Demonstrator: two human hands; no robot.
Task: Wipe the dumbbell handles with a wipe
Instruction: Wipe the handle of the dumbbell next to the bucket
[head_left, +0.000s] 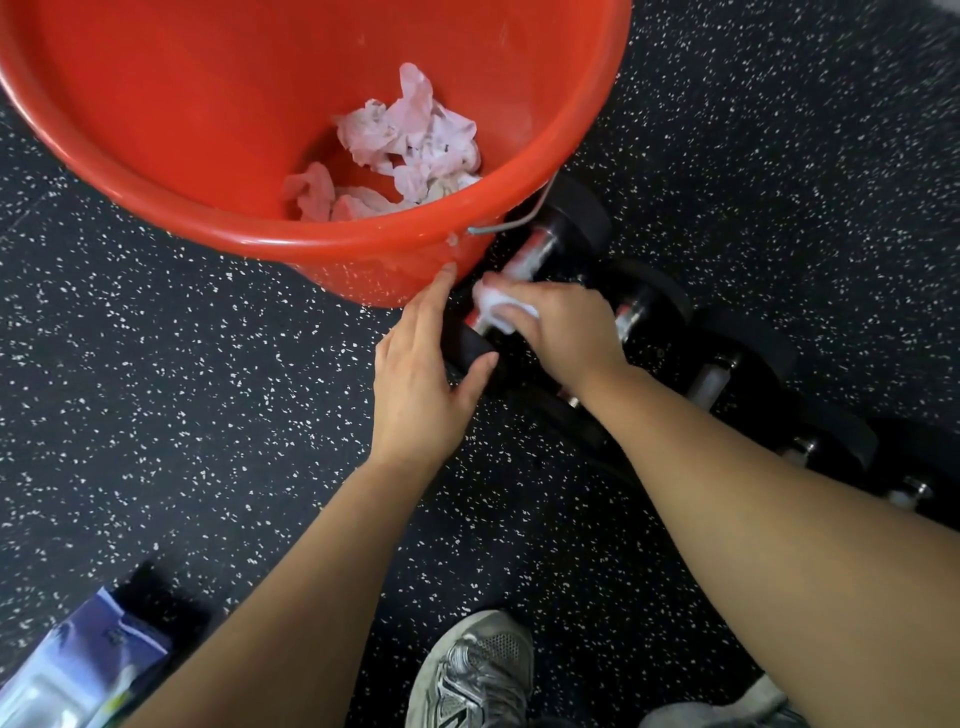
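Note:
A row of black dumbbells lies on the speckled floor, running from the middle toward the right edge. The nearest dumbbell (566, 228) has a shiny metal handle (524, 260). My right hand (566, 332) is closed around a white wipe (496, 306) and presses it onto that handle's near end. My left hand (421, 374) lies flat with fingers extended against the dumbbell's near black head (470, 345), thumb on it and fingertips touching the bucket wall. More dumbbells (727, 374) follow to the right, partly hidden by my right forearm.
A big red bucket (363, 244) with several crumpled used wipes (410, 150) stands right behind the dumbbell. A wipe packet (88, 665) lies at the bottom left. My grey sneaker (472, 675) is at the bottom middle.

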